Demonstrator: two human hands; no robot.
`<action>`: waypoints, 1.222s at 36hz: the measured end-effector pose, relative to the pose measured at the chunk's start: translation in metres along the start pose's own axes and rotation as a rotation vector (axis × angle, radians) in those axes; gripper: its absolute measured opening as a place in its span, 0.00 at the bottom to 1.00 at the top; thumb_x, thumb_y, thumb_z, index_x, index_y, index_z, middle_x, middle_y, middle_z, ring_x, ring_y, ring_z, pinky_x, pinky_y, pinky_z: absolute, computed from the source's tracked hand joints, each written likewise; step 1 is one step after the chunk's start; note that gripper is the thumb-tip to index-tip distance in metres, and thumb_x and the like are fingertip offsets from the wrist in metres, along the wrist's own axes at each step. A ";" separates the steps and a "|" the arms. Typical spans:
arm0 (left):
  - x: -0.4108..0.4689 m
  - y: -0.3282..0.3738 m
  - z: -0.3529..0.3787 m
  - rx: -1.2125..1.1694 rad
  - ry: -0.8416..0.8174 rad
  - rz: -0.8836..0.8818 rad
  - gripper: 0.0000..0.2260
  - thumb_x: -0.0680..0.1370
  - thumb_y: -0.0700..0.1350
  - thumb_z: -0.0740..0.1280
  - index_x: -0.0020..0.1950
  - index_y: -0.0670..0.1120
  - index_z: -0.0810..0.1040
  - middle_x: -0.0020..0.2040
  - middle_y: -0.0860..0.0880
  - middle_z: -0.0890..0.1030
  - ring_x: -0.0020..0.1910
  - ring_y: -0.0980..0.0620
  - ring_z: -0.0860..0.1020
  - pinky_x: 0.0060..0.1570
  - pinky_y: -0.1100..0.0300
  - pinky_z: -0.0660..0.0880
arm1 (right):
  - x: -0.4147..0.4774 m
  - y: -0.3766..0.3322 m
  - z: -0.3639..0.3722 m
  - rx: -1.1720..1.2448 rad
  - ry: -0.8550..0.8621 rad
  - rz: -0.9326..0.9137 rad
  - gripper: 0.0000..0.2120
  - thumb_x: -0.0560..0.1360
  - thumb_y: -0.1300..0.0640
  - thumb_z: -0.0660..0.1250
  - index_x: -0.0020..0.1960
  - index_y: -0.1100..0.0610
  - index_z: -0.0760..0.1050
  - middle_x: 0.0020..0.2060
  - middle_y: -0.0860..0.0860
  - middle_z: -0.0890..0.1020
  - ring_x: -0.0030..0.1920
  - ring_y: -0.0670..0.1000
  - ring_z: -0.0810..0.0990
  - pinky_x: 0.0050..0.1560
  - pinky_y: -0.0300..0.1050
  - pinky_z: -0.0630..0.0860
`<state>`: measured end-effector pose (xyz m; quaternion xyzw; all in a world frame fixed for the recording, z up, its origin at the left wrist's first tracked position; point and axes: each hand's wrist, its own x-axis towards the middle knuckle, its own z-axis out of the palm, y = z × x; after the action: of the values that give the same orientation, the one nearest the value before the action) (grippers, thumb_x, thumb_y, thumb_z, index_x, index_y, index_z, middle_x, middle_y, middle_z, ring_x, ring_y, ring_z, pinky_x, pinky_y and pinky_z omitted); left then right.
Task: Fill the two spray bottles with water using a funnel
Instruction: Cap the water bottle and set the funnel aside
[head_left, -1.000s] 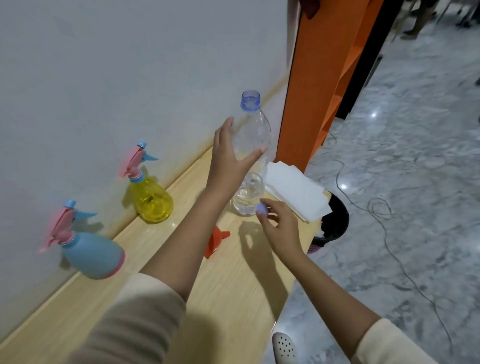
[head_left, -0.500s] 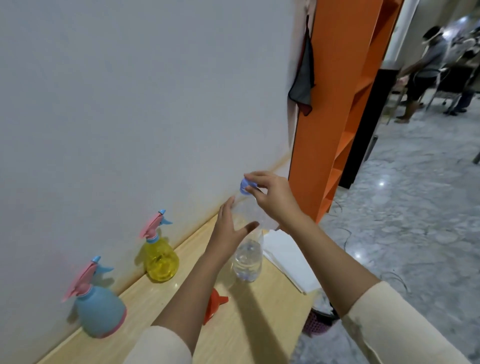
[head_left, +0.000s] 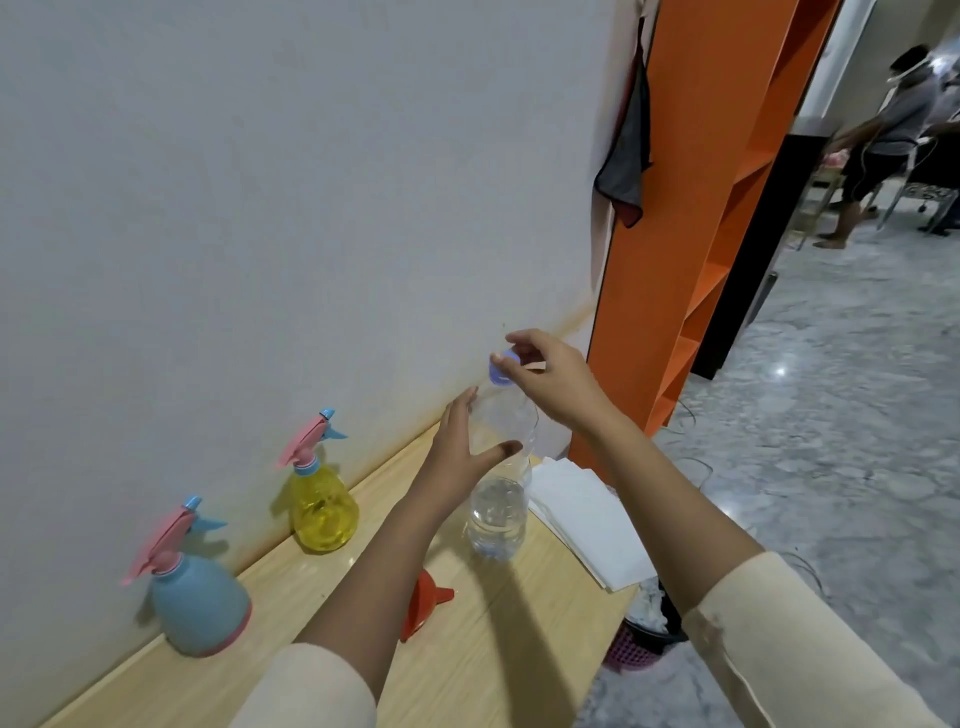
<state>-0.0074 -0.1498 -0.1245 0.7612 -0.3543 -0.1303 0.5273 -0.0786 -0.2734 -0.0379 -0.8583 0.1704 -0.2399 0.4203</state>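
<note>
While my left hand (head_left: 462, 452) steadies the water bottle (head_left: 500, 478) on the desk (head_left: 519, 649), my right hand (head_left: 550, 384) pinches its cap (head_left: 500, 370). Both sprayers, blue (head_left: 200, 603) and yellow (head_left: 323, 506), wait capped to my left; the funnel (head_left: 423, 603) lies under my left forearm. Next, I judge, a sprayer head must come off.

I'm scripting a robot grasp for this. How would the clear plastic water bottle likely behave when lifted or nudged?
The clear plastic water bottle looks thin-walled, so it probably dents under a firm squeeze. Water fills only its lower part, so it is likely light and fairly steady, though tall and narrow enough to tip if pushed high. The left hand steadies it.
</note>
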 end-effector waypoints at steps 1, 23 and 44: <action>0.001 0.000 0.000 0.001 -0.004 0.000 0.37 0.72 0.50 0.74 0.75 0.48 0.57 0.74 0.52 0.62 0.72 0.54 0.62 0.65 0.62 0.62 | -0.001 0.002 0.000 0.039 -0.087 0.016 0.21 0.78 0.49 0.63 0.68 0.56 0.69 0.60 0.50 0.76 0.61 0.48 0.75 0.56 0.32 0.69; 0.004 -0.003 0.004 -0.015 0.041 -0.020 0.38 0.71 0.49 0.74 0.74 0.49 0.58 0.73 0.52 0.63 0.72 0.55 0.62 0.67 0.62 0.62 | 0.002 0.024 0.026 0.314 -0.101 -0.025 0.17 0.81 0.50 0.54 0.67 0.55 0.66 0.63 0.47 0.75 0.62 0.44 0.72 0.58 0.34 0.67; -0.008 0.002 0.022 0.066 0.194 0.007 0.37 0.72 0.49 0.74 0.75 0.47 0.58 0.74 0.52 0.63 0.73 0.54 0.62 0.66 0.62 0.63 | -0.002 0.022 0.045 0.337 0.183 -0.032 0.12 0.77 0.51 0.64 0.51 0.57 0.64 0.40 0.44 0.70 0.37 0.41 0.71 0.38 0.30 0.68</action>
<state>-0.0263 -0.1604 -0.1331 0.7859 -0.3085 -0.0426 0.5343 -0.0573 -0.2571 -0.0799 -0.7531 0.1515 -0.3488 0.5369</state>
